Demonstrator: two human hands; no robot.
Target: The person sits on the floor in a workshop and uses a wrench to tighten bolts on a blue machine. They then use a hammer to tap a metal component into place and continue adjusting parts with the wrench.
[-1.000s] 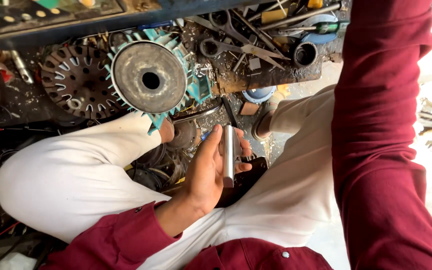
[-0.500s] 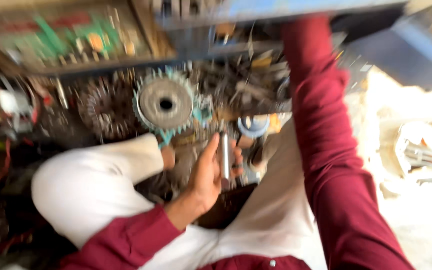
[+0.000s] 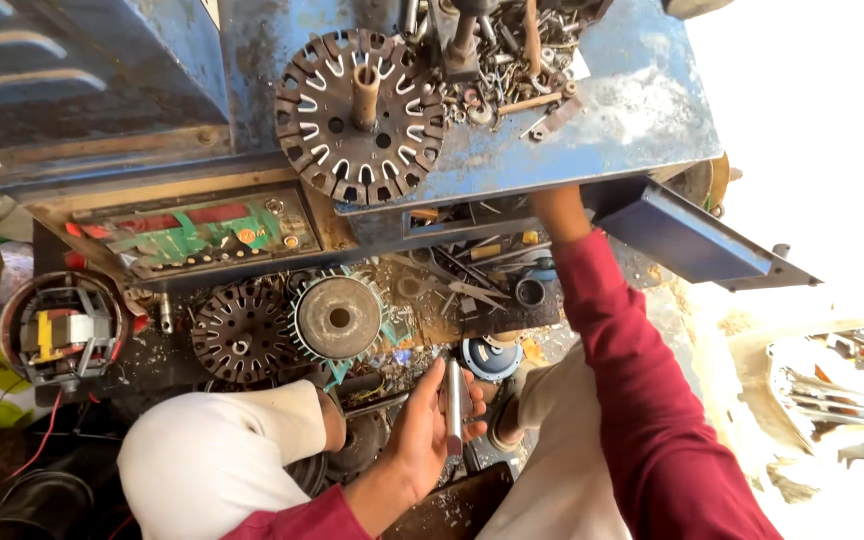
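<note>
My left hand [image 3: 420,440] is curled loosely around a short steel shaft [image 3: 453,408], upright above my lap; it is smooth, grey and cylindrical. My right hand [image 3: 555,208] reaches under the blue bench's front edge [image 3: 642,110], fingers hidden, so I cannot tell its grip. The tray [image 3: 512,310] below holds scissors and loose tools.

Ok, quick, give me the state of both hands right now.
Left hand: closed around a metal rod.
Right hand: reaching under the blue bench, fingers hidden; cannot tell.
</note>
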